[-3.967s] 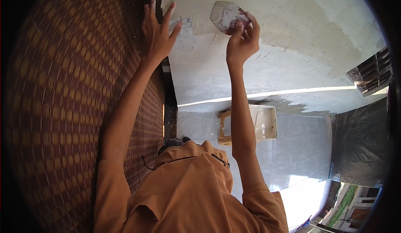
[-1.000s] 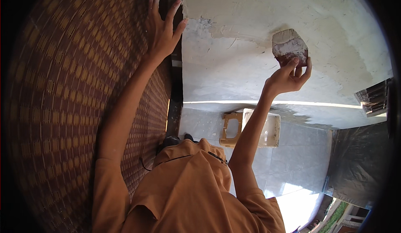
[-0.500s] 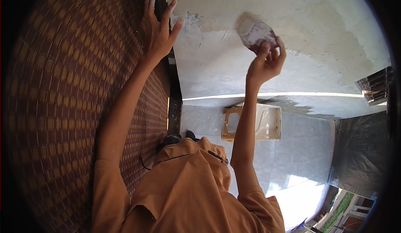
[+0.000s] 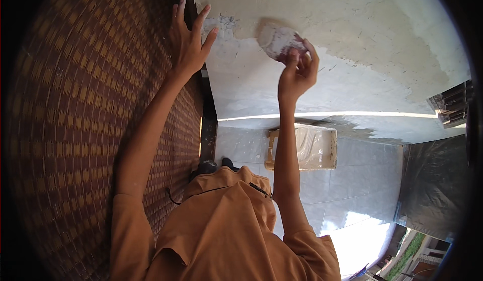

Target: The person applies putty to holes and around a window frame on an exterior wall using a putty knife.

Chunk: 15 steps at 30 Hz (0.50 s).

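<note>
Leftward across the pale grey plastered wall (image 4: 362, 79), the right hand (image 4: 297, 74) has slid a flat, dark red scraper smeared with whitish plaster (image 4: 277, 42) over the last half second. Thumb and fingers grip its lower-right end, hiding that part; motion softens its outline. Its long axis slants, the broad pale edge pointing up and left; from here I can't tell whether that edge touches the wall. The left hand (image 4: 188, 47) is spread and holds nothing, near the wall's left edge; its contact is unclear. Below, the right forearm partly covers a cream rectangular plastic tray (image 4: 324, 147).
</note>
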Each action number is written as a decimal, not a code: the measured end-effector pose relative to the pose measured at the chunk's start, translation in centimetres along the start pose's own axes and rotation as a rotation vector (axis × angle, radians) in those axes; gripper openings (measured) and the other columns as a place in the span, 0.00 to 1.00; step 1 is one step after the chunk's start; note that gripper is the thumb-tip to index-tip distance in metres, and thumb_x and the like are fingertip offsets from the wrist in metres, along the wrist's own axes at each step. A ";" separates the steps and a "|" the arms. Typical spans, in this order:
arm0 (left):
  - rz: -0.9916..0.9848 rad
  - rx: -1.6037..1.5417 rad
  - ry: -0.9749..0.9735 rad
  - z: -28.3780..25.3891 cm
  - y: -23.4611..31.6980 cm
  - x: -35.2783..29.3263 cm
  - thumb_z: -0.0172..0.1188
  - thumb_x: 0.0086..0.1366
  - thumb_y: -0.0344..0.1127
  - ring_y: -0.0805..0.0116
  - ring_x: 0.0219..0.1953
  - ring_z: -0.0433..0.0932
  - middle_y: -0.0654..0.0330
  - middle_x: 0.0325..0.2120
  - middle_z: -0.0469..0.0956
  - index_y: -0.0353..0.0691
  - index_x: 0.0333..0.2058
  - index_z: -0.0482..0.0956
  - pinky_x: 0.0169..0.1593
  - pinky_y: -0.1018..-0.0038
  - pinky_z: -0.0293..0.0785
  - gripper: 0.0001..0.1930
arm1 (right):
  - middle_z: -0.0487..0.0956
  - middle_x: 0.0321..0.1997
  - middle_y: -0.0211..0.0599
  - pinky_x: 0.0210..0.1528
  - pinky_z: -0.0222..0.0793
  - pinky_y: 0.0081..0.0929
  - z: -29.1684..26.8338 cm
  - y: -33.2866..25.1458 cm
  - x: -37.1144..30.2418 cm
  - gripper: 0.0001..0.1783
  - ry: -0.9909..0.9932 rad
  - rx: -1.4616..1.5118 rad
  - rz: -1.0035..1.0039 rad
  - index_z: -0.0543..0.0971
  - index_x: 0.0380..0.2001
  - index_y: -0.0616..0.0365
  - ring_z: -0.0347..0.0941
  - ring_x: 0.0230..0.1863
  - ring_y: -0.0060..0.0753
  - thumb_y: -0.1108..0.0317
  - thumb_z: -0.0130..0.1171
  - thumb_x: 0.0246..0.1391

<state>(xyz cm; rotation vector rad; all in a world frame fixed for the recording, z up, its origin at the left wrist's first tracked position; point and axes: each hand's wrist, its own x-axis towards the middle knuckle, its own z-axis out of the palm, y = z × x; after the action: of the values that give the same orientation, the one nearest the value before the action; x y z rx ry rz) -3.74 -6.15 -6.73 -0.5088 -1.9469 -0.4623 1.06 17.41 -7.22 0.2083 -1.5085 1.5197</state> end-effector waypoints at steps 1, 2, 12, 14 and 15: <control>-0.004 0.007 -0.010 -0.1 -0.1 -0.2 0.57 0.66 0.50 0.34 0.67 0.48 0.40 0.66 0.44 0.58 0.65 0.60 0.60 0.43 0.55 0.31 | 0.81 0.42 0.44 0.36 0.80 0.26 2.6 -0.5 -1.2 0.14 -0.102 -0.032 -0.014 0.79 0.46 0.56 0.79 0.42 0.28 0.79 0.58 0.56; -0.001 0.001 -0.010 -0.3 0.1 -0.1 0.57 0.66 0.50 0.34 0.67 0.48 0.40 0.66 0.44 0.58 0.65 0.60 0.60 0.43 0.55 0.31 | 0.82 0.39 0.46 0.36 0.80 0.26 3.9 -0.1 -1.5 0.15 -0.170 -0.025 -0.013 0.79 0.47 0.54 0.79 0.42 0.27 0.78 0.58 0.56; -0.027 0.040 -0.022 -0.4 0.7 0.3 0.56 0.66 0.50 0.36 0.67 0.47 0.41 0.66 0.44 0.60 0.65 0.60 0.61 0.43 0.55 0.30 | 0.76 0.44 0.55 0.42 0.85 0.41 -6.1 -1.3 4.4 0.19 0.333 0.003 0.010 0.68 0.54 0.62 0.78 0.43 0.45 0.78 0.54 0.58; -0.016 0.024 -0.012 -0.4 1.0 0.3 0.57 0.66 0.50 0.35 0.67 0.47 0.41 0.66 0.44 0.60 0.65 0.59 0.60 0.43 0.55 0.30 | 0.77 0.47 0.50 0.35 0.83 0.28 -1.7 -1.7 2.1 0.18 0.053 0.075 0.010 0.71 0.53 0.62 0.78 0.44 0.37 0.79 0.54 0.59; -0.007 0.015 0.000 -0.4 1.0 0.3 0.57 0.66 0.50 0.35 0.68 0.47 0.41 0.66 0.44 0.59 0.66 0.59 0.60 0.43 0.56 0.31 | 0.81 0.42 0.43 0.34 0.80 0.25 1.1 -1.7 0.7 0.16 -0.044 0.031 -0.018 0.76 0.49 0.60 0.79 0.41 0.29 0.80 0.55 0.57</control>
<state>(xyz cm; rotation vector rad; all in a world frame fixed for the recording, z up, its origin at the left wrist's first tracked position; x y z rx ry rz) -2.98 -5.49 -6.22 -0.4926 -1.9507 -0.4512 1.28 16.45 -5.34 0.2744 -1.5147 1.5335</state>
